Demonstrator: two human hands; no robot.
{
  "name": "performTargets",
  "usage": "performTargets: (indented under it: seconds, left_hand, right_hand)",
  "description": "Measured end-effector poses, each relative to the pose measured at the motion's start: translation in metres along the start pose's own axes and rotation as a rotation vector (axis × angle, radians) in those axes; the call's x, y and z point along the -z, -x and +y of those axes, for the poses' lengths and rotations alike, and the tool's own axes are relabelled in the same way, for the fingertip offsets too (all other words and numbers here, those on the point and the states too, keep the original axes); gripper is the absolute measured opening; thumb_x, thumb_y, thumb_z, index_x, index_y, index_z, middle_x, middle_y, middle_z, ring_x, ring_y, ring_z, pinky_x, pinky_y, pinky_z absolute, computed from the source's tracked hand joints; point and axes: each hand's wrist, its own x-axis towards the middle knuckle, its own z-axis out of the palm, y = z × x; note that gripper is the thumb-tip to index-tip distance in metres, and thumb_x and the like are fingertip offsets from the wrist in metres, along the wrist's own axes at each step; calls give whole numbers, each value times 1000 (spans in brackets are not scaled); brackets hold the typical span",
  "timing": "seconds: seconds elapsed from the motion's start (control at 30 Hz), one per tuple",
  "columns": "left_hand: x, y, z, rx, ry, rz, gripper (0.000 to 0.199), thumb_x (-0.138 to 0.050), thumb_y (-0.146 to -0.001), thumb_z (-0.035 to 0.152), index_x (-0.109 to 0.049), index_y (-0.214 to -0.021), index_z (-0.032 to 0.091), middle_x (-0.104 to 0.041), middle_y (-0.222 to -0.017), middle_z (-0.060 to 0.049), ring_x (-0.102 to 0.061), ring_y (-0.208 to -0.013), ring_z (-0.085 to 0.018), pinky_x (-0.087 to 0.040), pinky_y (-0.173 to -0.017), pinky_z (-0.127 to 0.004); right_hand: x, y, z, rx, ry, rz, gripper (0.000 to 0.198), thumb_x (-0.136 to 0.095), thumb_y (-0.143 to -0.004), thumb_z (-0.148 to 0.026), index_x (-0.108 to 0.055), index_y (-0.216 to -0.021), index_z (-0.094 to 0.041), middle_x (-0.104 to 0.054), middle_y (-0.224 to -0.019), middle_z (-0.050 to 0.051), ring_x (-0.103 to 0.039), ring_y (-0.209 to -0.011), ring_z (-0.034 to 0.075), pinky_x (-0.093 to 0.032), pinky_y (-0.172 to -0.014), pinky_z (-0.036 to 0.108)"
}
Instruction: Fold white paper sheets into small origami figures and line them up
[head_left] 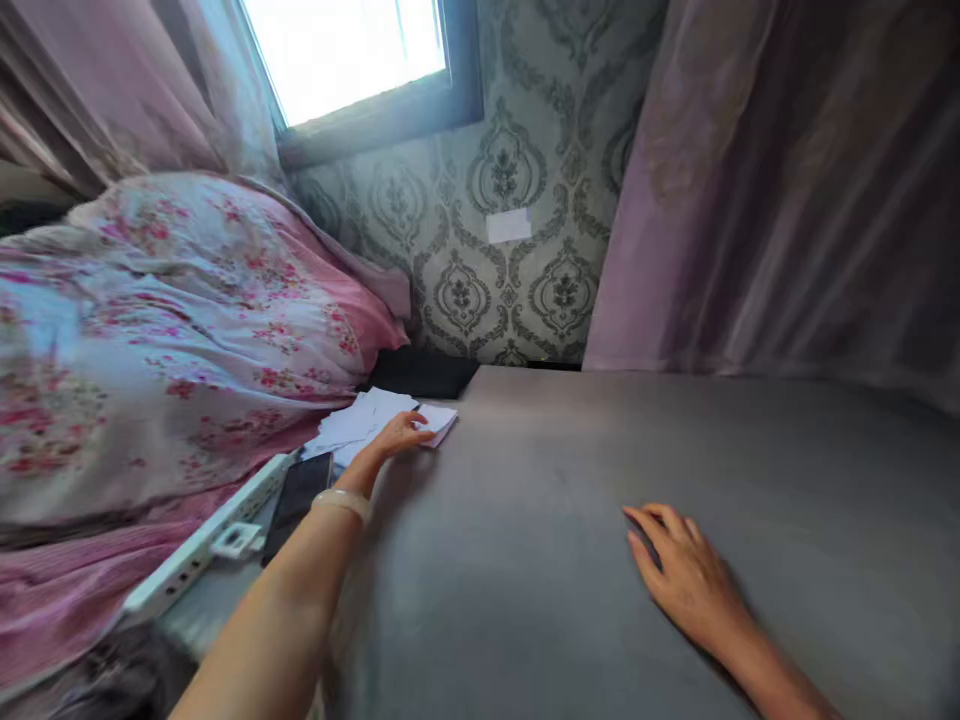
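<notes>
Damask-patterned wallpaper (566, 295) covers the wall ahead of you, with a white rectangle (508, 226) on it, a bright window (345, 55) at upper left and a pink curtain (645, 230) to the right. Before you spreads a grey tabletop (525, 560). Your left hand (405, 432), arm stretched forward and a pale bracelet (343, 502) at the wrist, is at the small white paper stack (444, 422) near the table's far left part; whether your fingers have closed on it, you cannot tell from this view. Loose white sheets (356, 422) lie just left of that stack, with a flat black object (426, 374) behind. Nearer you are a dark phone-like slab (296, 500) and a white power strip (202, 545), beside floral bedding (187, 300). Your right hand (686, 575) is empty, fingers loosely bent and thumb apart, low over the tabletop and well apart from the papers.
</notes>
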Motion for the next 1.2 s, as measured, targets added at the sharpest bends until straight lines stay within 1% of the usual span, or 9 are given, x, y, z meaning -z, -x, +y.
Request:
performTargets:
  seconds: [0.13,0.27,0.37,0.53,0.7,0.83,1.0,1.1,1.2]
  left_hand:
    - [-5,3,1,-3,11,25,44,-53,-65,48,-71,-83,12,-70,-78,-8,-62,-78,-25,-45,-71,-31]
    - [-10,7,1,-2,39,34,48,-47,-70,48,-72,-88,12,-71,-82,-7,-63,-82,-25,-44,-72,-30]
    - [-13,6,2,26,56,33,45,-50,-68,47,-73,-87,12,-71,-80,-7,-63,-80,-25,-43,-68,-29]
    - [-14,2,4,75,74,66,34,-56,-62,40,-72,-77,14,-70,-77,-7,-62,-77,-24,-42,-68,-29]
    - [-10,5,2,106,110,82,32,-61,-58,44,-69,-69,14,-65,-64,-4,-59,-67,-22,-40,-61,-28]
    - [-4,13,1,106,151,97,41,-62,-59,51,-69,-71,13,-64,-61,-3,-57,-64,-20,-39,-59,-27]
    - [0,26,4,65,167,155,49,-58,-65,55,-70,-80,10,-68,-70,-6,-58,-69,-20,-41,-64,-27]
    - [-3,27,7,40,139,198,47,-54,-69,52,-70,-82,10,-68,-72,-6,-59,-71,-21,-41,-65,-27]
    - [-6,24,8,32,91,239,39,-51,-72,44,-70,-80,12,-68,-70,-6,-59,-72,-22,-41,-65,-28]
  right_hand:
    - [1,0,-1,-2,2,22,39,-36,-92,-37,-62,-116,-19,-60,-110,11,-57,-92,25,-48,-82,40]
    - [1,0,-2,2,-3,27,39,-37,-92,-36,-63,-116,-19,-60,-110,11,-58,-91,25,-48,-83,40]
    - [1,1,-1,-8,-7,27,38,-37,-92,-35,-63,-116,-19,-60,-110,11,-58,-93,25,-48,-83,41]
    - [0,1,-1,-9,-15,34,38,-38,-92,-35,-63,-115,-19,-60,-110,12,-58,-93,25,-48,-82,41]
    - [1,1,-1,-8,-9,39,37,-38,-91,-35,-63,-114,-20,-60,-110,11,-58,-92,25,-47,-82,40]
    - [2,1,-2,-13,-17,28,37,-38,-91,-35,-63,-114,-19,-60,-109,11,-58,-92,25,-47,-81,39]
    - [2,0,-3,-13,-22,32,37,-38,-91,-35,-63,-114,-19,-60,-109,11,-58,-92,25,-48,-81,40]
    - [2,0,-2,-12,-20,32,37,-38,-91,-35,-63,-115,-20,-60,-109,11,-58,-92,25,-47,-82,40]
    - [3,0,-2,-13,-15,28,37,-38,-91,-34,-63,-115,-20,-60,-109,11,-58,-92,25,-47,-82,39]
